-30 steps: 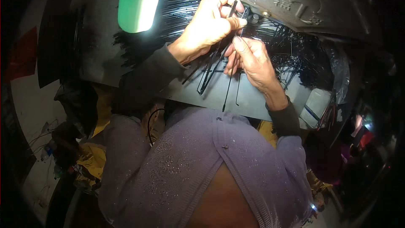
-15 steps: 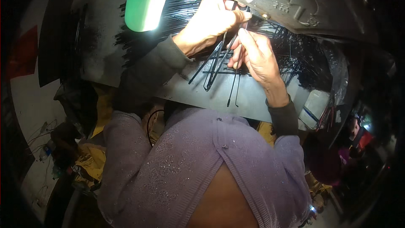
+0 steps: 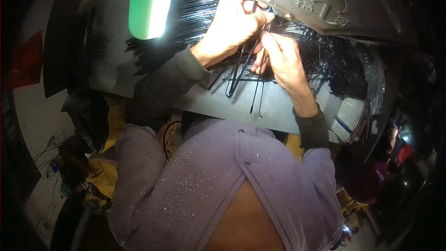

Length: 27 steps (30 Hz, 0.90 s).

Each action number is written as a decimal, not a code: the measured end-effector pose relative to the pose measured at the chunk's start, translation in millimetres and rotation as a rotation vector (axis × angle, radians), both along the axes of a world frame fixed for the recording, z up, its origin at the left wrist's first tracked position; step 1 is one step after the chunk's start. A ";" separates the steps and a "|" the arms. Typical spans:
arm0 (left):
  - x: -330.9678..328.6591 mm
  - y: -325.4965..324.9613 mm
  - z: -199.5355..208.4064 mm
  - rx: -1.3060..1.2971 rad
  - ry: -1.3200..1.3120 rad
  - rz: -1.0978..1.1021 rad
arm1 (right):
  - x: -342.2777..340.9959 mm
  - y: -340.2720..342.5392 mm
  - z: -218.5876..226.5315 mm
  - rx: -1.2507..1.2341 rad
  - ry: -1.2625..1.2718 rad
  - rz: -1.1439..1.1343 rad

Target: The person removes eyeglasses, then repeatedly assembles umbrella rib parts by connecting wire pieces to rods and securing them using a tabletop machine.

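Note:
My left hand (image 3: 237,21) is closed at the lower edge of a dark metal machine cover (image 3: 325,7), fingers and thumb pinching thin black umbrella ribs (image 3: 236,80). Their lower ends hang toward me over the grey metal worktop (image 3: 209,106). Just below and to the right, my right hand (image 3: 284,58) pinches another thin black rib (image 3: 257,94) between thumb and forefinger. Two slim ends trail from it, one of them hooked at the tip. The ribs' upper ends, near the cover, are hidden by my fingers.
A dense bundle of black ribs (image 3: 197,7) lies to the left under a bright green-and-white lamp (image 3: 151,7). A tangled heap of ribs (image 3: 346,67) is on the right, beside clear plastic (image 3: 374,83). A pale flat box (image 3: 347,118) sits at the worktop's right front.
Both hands stay almost in place, still pinching ribs. The ribs hanging from the left hand have drawn closer together. The lamp appears slightly farther left and lower.

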<state>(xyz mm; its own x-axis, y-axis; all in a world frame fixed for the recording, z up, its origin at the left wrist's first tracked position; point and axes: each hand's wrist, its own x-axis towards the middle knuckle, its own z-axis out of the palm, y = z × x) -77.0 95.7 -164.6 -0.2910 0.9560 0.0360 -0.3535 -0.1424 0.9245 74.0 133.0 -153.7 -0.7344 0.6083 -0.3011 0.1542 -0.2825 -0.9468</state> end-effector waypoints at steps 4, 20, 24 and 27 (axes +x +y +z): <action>2.1 -1.9 2.8 -0.032 -0.004 0.025 | -0.4 -1.6 1.5 0.056 -0.049 0.002; -1.5 -5.5 -3.6 0.023 0.176 -0.078 | 3.6 -5.5 1.7 -0.371 0.178 0.004; -4.9 -6.5 11.9 -0.036 -0.377 -0.184 | -7.8 -13.0 3.8 -0.214 0.162 -0.043; -22.7 -23.0 33.1 0.698 0.626 0.189 | -0.7 -19.2 9.0 0.295 -0.005 -0.023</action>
<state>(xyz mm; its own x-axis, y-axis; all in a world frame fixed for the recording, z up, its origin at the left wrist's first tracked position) -99.7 72.7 -131.5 -0.1724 0.5992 0.7818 0.2615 -0.7374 0.6228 73.3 113.8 -144.7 -0.7183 0.6866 -0.1125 0.1558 0.0011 -0.9878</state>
